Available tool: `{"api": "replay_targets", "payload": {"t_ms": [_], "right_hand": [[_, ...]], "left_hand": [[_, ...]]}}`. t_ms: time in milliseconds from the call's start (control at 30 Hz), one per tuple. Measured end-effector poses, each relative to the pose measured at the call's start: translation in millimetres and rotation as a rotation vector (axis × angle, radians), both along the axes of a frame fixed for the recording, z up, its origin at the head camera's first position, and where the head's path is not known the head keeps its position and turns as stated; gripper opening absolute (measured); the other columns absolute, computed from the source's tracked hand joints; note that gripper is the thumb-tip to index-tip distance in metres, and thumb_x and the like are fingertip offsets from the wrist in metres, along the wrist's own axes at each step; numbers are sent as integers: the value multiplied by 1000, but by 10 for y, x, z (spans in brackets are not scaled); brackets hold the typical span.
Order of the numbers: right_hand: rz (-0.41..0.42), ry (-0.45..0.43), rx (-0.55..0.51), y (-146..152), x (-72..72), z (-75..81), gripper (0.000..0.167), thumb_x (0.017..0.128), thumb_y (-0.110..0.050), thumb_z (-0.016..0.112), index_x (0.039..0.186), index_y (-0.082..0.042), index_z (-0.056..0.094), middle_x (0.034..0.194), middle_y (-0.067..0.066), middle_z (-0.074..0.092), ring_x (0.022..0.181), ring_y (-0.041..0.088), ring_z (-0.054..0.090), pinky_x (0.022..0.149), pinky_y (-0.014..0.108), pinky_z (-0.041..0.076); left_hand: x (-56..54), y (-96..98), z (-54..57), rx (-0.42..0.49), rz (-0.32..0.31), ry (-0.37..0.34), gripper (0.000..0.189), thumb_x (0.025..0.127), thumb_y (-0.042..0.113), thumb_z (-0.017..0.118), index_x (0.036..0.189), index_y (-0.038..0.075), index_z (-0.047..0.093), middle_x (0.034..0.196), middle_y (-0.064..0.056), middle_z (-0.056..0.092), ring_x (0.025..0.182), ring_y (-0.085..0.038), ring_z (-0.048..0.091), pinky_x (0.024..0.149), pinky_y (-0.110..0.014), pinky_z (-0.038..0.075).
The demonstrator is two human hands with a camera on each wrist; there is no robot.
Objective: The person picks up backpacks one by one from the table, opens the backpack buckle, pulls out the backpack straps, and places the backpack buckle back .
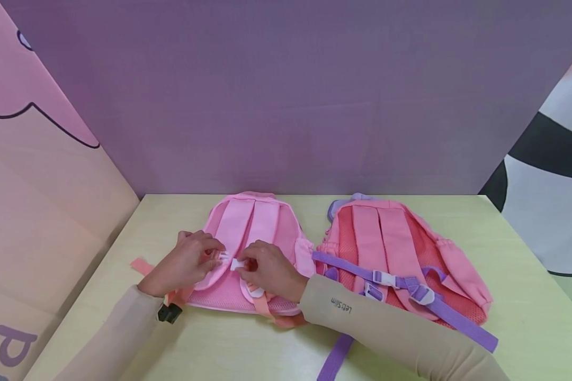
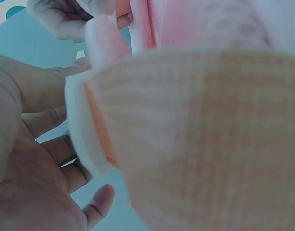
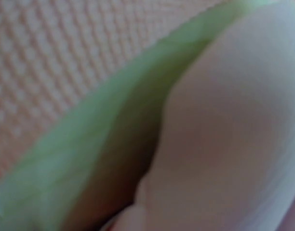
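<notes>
A pink backpack (image 1: 286, 222) lies with its shoulder straps facing up. Over its middle, my left hand (image 1: 190, 260) pinches a white pronged buckle half (image 1: 224, 256) between thumb and fingers. My right hand (image 1: 273, 269) pinches the other white buckle half (image 1: 236, 264) just to the right; the two halves are apart, their ends close together. In the left wrist view, an orange webbing strap (image 2: 210, 144) with a white plastic piece (image 2: 80, 130) fills the front beside my left hand (image 2: 32, 154). The right wrist view is blurred, showing mesh fabric (image 3: 51, 62) and no fingers clearly.
To the right lies a coral backpack (image 1: 391, 233) with purple straps (image 1: 457, 320) and a fastened white buckle (image 1: 384, 279). My right forearm crosses its lower edge. An orange strap end (image 1: 141, 265) sticks out at left. A purple panel (image 1: 286, 106) borders the table's back.
</notes>
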State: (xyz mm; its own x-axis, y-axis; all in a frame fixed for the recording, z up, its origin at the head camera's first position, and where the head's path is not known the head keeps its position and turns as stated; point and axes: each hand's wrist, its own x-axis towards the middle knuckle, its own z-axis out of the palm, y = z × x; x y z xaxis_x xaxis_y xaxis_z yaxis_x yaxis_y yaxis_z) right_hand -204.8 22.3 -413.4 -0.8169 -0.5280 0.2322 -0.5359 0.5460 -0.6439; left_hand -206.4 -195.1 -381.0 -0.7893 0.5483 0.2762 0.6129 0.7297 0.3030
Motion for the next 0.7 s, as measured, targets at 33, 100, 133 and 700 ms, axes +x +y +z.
{"api": "replay_targets", "payload": {"t_ms": [33,100,133,700], "right_hand": [[3,0,4,0,0,-2,21,83,-20,75,102,-12,71,82,-10,55,74,6,50,65,17,45],[15,17,14,-5,-7,-10,21,82,-20,75,101,-11,72,81,-10,55,74,6,50,65,17,45],[19,27,20,-5,-8,-11,21,82,-20,75,100,-11,72,80,-10,55,74,7,50,65,17,44],[16,44,-78,-27,-25,48,51,84,-22,73,125,-10,47,110,4,56,97,16,57,81,22,47]], "left_hand": [[0,-2,-2,5,4,-3,22,76,7,78,96,11,71,84,7,63,85,-14,54,81,-44,26],[0,-7,-4,11,8,-10,22,76,7,77,97,11,70,84,7,62,84,-14,54,81,-44,26],[0,-9,-4,13,10,-15,23,77,7,77,97,11,70,84,8,61,84,-14,53,81,-44,26],[3,25,52,29,22,-129,33,76,11,79,106,10,65,92,6,60,83,-13,54,84,-43,25]]}}
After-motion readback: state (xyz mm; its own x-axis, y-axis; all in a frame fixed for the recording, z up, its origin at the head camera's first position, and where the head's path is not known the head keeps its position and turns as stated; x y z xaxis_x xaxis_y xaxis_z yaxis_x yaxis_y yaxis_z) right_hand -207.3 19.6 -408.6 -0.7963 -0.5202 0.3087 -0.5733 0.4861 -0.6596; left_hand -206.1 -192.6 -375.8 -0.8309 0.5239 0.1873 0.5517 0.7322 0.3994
